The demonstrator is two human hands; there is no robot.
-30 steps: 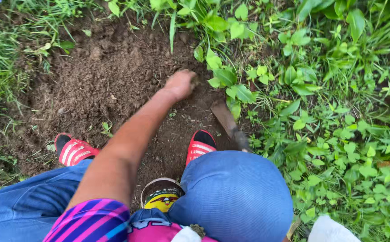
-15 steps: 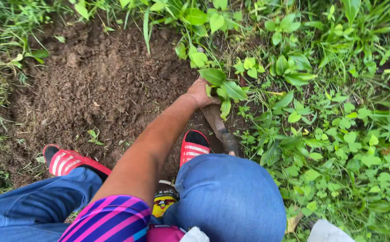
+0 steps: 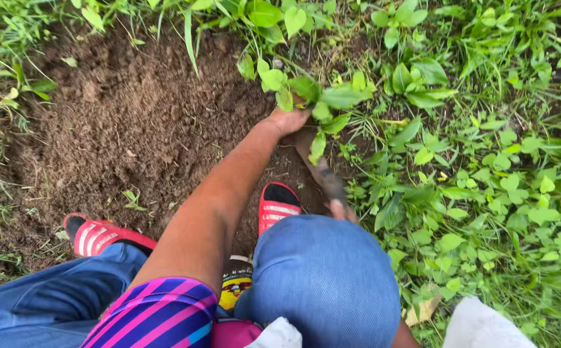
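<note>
Reaching forward from a striped pink-and-purple sleeve (image 3: 158,319), the left hand (image 3: 287,119) closes around a leafy green weed (image 3: 322,103) at the edge of the bare brown soil patch (image 3: 119,129). Just to its right and nearer the knee, the right hand (image 3: 340,209), mostly hidden, grips a soil-caked digging tool (image 3: 316,161) whose blade sits under the plant. A low hold by the stem base, judging from this, would lift the roots cleanly. Red striped sandals (image 3: 279,206) stand below the hands.

Striped sleeve (image 3: 158,319), jeans (image 3: 325,283), red sandals (image 3: 279,207)
</note>
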